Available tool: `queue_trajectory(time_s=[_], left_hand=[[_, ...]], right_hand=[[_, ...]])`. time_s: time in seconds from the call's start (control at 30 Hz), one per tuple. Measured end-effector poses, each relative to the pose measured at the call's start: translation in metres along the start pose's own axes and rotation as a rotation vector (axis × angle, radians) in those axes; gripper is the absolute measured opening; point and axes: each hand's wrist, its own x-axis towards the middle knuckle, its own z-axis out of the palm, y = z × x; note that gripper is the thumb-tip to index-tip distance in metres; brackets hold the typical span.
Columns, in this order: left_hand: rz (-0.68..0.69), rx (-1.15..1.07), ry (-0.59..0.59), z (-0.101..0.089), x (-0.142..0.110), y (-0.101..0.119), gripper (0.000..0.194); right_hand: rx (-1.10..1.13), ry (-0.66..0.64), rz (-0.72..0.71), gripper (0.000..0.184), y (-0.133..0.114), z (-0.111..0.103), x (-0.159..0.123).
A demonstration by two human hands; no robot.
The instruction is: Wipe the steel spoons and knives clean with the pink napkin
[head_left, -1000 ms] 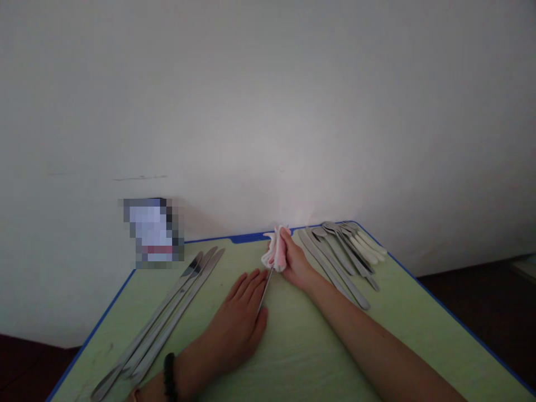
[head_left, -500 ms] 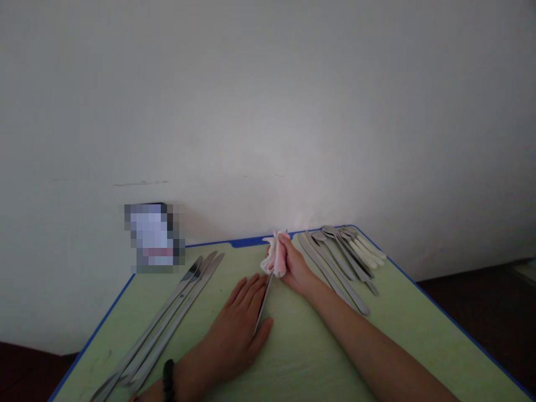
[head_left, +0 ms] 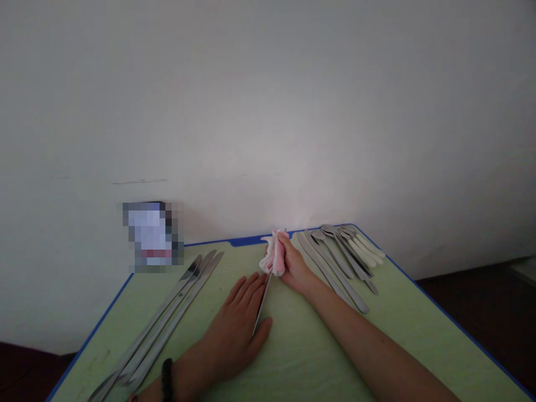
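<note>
My right hand (head_left: 292, 264) is closed round a folded pink and white cloth (head_left: 271, 258). The cloth wraps the far part of a slim metal piece of cutlery (head_left: 262, 304), so which kind it is stays hidden; a small tip shows beyond the cloth. Palm down on the table, my left hand (head_left: 238, 326) lies flat with fingers stretched out and thumb apart. The near end of the metal piece runs under that palm, between thumb and forefinger.
On the green, blue-edged table (head_left: 318, 357), several table knives (head_left: 167, 318) lie at left. Several spoons and other cutlery (head_left: 341, 254), some with white handles (head_left: 368, 251), lie at right. A blurred-out phone-like object (head_left: 153, 234) leans at the back left. A wall (head_left: 268, 139) stands behind.
</note>
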Motion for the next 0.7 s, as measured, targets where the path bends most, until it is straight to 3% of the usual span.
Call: queue_trajectory(time_s=[0.13,0.3,0.47,0.7], left_hand=[[0.006,0.012,-0.003,-0.001,0.000,0.000,0.053],[-0.002,0.025,-0.011,0.000,0.000,0.000,0.049],[-0.011,0.007,-0.001,0.004,0.001,-0.001,0.050],[-0.007,-0.147,-0.034,-0.005,0.001,0.000,0.041]], right_hand=[[-0.010,0.043,0.008,0.030,-0.001,0.002,-0.001],[-0.003,0.001,-0.002,0.031,0.000,0.002,-0.001],[0.052,0.133,-0.111,0.031,0.003,-0.001,0.006],[0.197,0.129,-0.197,0.034,-0.002,-0.009,0.009]])
